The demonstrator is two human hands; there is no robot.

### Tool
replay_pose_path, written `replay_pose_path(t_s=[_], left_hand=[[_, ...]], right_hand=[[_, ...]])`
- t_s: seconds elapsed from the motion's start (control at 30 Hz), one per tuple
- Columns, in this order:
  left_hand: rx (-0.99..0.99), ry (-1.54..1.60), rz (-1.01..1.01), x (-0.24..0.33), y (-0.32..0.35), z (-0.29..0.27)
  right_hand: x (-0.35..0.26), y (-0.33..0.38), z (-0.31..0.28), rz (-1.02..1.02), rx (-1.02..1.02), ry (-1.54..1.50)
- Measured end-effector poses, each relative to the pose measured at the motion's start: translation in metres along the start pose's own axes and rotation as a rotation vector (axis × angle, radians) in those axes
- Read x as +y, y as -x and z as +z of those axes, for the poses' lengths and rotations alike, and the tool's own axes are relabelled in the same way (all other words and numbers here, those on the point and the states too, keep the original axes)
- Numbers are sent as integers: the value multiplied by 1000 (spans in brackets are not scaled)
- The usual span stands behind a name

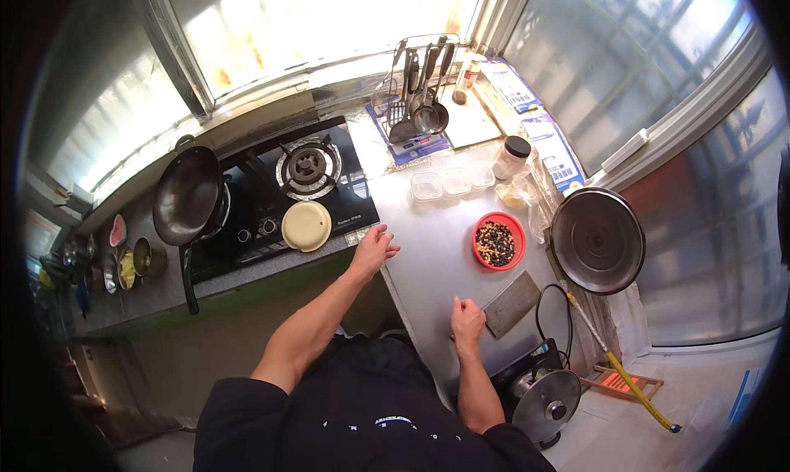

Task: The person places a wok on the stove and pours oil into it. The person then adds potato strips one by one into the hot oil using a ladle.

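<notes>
My left hand (374, 249) is over the table's left edge, near the hob, its fingers loosely bent and apart with nothing in them. My right hand (468, 319) is closed beside the cleaver (513, 305), covering where its handle would be. Whether the fingers grip that handle is hidden. The cleaver's broad grey blade lies flat on the metal-topped table (428, 284). Beyond it stands a red bowl (496, 241) filled with mixed dark and pale beans or grains. Clear plastic containers (453, 181) sit in a row farther back, near a jar with a black lid (512, 154).
At left, a wok (188, 195) and a cream round lid (307, 226) rest on the black gas hob (348, 194). A utensil rack (421, 102) stands at the back. To the right are a large dark pan (598, 241), a lidded pot (546, 405) and a yellow-wrapped hose (634, 385).
</notes>
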State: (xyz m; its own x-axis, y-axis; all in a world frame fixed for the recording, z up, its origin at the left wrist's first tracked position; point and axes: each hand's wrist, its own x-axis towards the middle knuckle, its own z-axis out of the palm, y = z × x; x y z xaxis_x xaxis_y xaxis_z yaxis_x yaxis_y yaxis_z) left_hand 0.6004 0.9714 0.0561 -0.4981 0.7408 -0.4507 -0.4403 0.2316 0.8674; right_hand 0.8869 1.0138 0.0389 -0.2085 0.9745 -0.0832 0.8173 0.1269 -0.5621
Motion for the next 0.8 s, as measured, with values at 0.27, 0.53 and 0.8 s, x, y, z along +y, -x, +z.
replay_pose_path(t_s=[0.27, 0.53, 0.8], left_hand=[[178, 139, 75, 8, 65, -117], [300, 199, 168, 24, 141, -217], [344, 226, 236, 27, 202, -292]], right_hand=[[-93, 5, 77, -193, -264, -168], [-196, 65, 123, -350, -464, -244], [-260, 118, 167, -531, -513, -298]])
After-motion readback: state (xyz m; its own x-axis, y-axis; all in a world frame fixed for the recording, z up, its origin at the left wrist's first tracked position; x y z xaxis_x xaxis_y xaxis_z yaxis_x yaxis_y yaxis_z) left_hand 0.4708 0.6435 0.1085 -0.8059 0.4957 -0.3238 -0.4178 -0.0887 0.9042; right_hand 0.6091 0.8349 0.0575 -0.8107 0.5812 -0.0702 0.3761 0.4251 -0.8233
